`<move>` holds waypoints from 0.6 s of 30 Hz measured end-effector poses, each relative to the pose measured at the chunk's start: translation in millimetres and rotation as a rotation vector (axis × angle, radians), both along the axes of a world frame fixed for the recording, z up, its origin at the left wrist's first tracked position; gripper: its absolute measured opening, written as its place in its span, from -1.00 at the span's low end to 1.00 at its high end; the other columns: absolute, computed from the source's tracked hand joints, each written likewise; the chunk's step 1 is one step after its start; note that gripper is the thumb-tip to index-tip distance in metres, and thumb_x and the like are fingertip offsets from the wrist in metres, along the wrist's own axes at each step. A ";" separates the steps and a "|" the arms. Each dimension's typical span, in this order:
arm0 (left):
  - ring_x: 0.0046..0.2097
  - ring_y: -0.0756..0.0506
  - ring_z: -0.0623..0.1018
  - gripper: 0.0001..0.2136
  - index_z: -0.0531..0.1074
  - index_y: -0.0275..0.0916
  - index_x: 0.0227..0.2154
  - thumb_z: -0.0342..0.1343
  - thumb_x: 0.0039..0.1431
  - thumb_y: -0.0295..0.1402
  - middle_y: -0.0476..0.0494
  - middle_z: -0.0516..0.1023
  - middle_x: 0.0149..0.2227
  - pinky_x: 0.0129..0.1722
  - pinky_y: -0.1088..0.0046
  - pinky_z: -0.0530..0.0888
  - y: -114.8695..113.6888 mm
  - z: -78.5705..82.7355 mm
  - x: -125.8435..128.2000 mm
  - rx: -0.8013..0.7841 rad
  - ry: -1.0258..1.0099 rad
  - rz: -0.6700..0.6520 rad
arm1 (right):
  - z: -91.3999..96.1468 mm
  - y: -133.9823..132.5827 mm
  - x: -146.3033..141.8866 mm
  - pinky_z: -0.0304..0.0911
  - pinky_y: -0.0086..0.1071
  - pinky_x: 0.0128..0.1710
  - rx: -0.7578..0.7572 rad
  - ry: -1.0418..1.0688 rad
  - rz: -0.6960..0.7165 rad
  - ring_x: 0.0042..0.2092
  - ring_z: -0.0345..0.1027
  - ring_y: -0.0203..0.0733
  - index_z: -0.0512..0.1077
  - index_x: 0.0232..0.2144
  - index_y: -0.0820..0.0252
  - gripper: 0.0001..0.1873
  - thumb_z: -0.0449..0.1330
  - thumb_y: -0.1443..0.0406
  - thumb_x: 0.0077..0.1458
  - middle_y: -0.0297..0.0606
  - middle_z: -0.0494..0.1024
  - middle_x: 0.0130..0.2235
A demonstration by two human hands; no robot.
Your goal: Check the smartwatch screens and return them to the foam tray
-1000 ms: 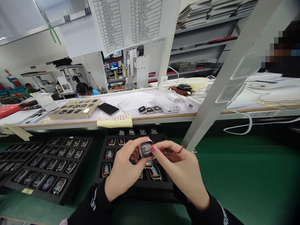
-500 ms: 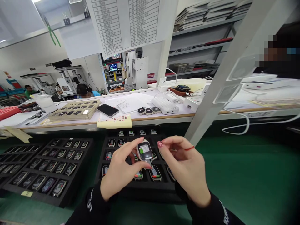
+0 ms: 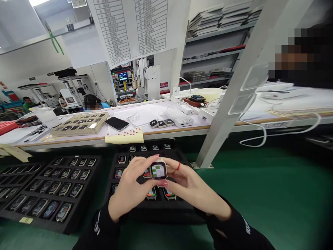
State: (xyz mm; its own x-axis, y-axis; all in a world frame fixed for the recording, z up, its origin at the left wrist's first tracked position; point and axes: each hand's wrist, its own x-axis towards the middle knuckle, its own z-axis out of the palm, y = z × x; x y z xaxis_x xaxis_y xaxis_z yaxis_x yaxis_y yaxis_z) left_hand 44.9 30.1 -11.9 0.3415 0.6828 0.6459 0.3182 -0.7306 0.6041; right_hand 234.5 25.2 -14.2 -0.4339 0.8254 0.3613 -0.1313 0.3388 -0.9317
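Note:
Both hands hold one small smartwatch body [image 3: 158, 171] with a lit green and white screen, above a black foam tray [image 3: 182, 205] of similar watches. My left hand [image 3: 130, 189] pinches its left side between thumb and fingers. My right hand [image 3: 189, 189] grips its right side, fingers curled behind it. A red thread ring sits on one right finger. Under the hands, several watches with lit screens lie in the tray's pockets.
A second black tray [image 3: 52, 189] of watches lies to the left on the green mat [image 3: 260, 201]. Behind runs a white shelf [image 3: 182, 130] with a beige tray [image 3: 80, 123], a phone [image 3: 116, 123], papers, power banks and cables. A slanted metal post [image 3: 223, 104] rises at right. Other people sit at the far left and at the right.
My right hand, apart from the watch half a second ago, has closed back onto its right side. The watch has turned screen-up and dropped slightly toward the tray.

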 end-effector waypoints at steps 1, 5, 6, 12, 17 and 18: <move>-0.05 -0.06 0.47 -0.38 0.36 0.08 0.17 0.34 0.08 -0.50 0.02 0.57 -0.01 -0.04 0.45 0.48 -0.2 0.3 -0.1 0.001 0.004 0.004 | -0.1 -0.1 0.7 0.39 -0.16 0.05 0.008 0.018 0.001 -0.02 0.48 -0.03 0.38 0.13 0.13 -0.49 0.27 0.03 0.23 -0.11 0.57 -0.04; -0.05 -0.06 0.48 -0.39 0.35 0.09 0.18 0.31 0.11 -0.53 0.02 0.56 -0.02 0.00 0.43 0.46 -1.1 1.5 1.5 0.009 0.008 0.013 | -0.7 -0.6 -2.7 0.42 -0.13 0.00 -0.021 0.081 -0.027 -0.05 0.49 0.01 0.43 0.09 0.14 -0.47 0.23 -0.04 0.24 -0.10 0.58 -0.07; -0.05 -0.06 0.48 -0.39 0.34 0.09 0.19 0.30 0.12 -0.53 0.02 0.56 -0.03 0.01 0.42 0.45 -1.3 1.8 2.0 0.013 0.010 0.013 | -1.2 -0.9 -4.4 0.44 -0.14 -0.03 -0.029 0.078 -0.052 -0.09 0.50 0.00 0.43 0.09 0.15 -0.48 0.23 -0.04 0.24 -0.11 0.59 -0.10; -0.06 -0.06 0.49 -0.41 0.33 0.07 0.20 0.28 0.15 -0.50 0.01 0.56 -0.05 0.02 0.42 0.43 -4.0 2.5 3.4 0.016 0.027 0.015 | -7.2 -1.8 -7.1 0.41 -0.12 0.02 -0.019 0.082 -0.079 -0.06 0.49 0.01 0.42 0.13 0.13 -0.53 0.21 0.03 0.29 -0.12 0.59 -0.07; -0.10 -0.08 0.51 -0.42 0.34 0.00 0.20 0.31 0.13 -0.44 -0.03 0.56 -0.09 -0.02 0.39 0.44 3.8 3.8 -6.9 -0.112 0.081 0.102 | -12.1 -2.4 2.8 0.36 -0.10 0.07 -0.011 -0.008 -0.174 -0.01 0.46 -0.01 0.33 0.20 0.08 -0.54 0.15 0.10 0.33 -0.12 0.56 -0.01; -0.12 -0.09 0.51 -0.42 0.34 -0.01 0.20 0.31 0.12 -0.43 -0.03 0.56 -0.10 -0.03 0.38 0.45 9.9 3.4 -11.0 -0.160 0.109 0.135 | -10.6 -5.0 4.1 0.38 -0.14 0.04 0.011 -0.029 -0.255 -0.01 0.46 -0.03 0.34 0.18 0.07 -0.57 0.14 0.12 0.33 -0.13 0.57 -0.02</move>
State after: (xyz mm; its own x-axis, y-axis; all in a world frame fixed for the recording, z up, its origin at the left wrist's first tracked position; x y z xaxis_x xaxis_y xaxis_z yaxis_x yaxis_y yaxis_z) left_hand 33.9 40.0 -8.5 0.3021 0.8177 0.4900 0.4757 -0.5747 0.6659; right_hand 238.6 20.2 -24.8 -0.2227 0.9055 0.3613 -0.0136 0.3677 -0.9298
